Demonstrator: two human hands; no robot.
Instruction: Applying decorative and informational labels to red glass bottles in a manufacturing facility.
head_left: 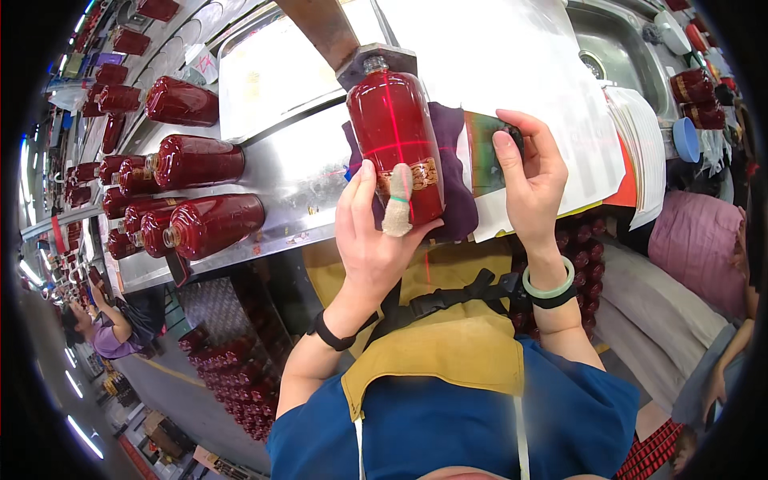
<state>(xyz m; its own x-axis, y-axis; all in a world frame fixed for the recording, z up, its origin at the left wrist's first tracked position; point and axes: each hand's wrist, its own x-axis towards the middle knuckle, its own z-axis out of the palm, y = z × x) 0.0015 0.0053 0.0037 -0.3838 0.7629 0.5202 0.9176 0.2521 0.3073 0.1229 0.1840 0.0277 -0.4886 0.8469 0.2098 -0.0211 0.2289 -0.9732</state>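
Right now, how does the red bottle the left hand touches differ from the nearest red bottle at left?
The touched bottle carries a patterned gold band; none shows on the left bottle. The touched bottle's neck points toward the picture's top; the left bottle's points left. Red light lines cross the touched bottle, not the left bottle. Both are glossy and deep red.

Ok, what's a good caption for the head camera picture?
Left hand on a red bottle, right hand pinching a dark object.

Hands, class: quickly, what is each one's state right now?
Left hand: holding the red bottle near its base.
Right hand: pinching a dark piece, kind unclear.
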